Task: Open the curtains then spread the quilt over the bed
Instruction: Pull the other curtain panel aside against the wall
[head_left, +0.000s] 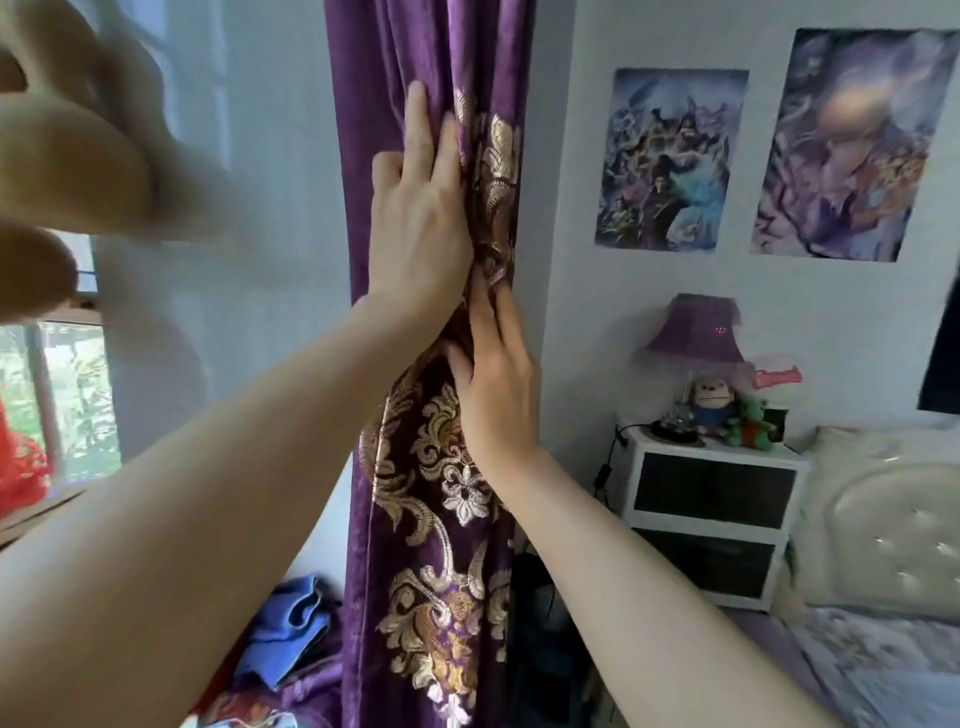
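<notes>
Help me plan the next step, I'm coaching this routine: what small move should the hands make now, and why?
Probably let go and turn to the bed. The curtain is already bunched beside the wall, with the left hand and right hand pressed flat on it; the quilt isn't spread yet.

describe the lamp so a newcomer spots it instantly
Start at the purple curtain gathered beside the window, then look right to the white nightstand by the bed. The lamp stands on top; unlike the plush toys beside it, it has a purple fringed shade.
</notes>
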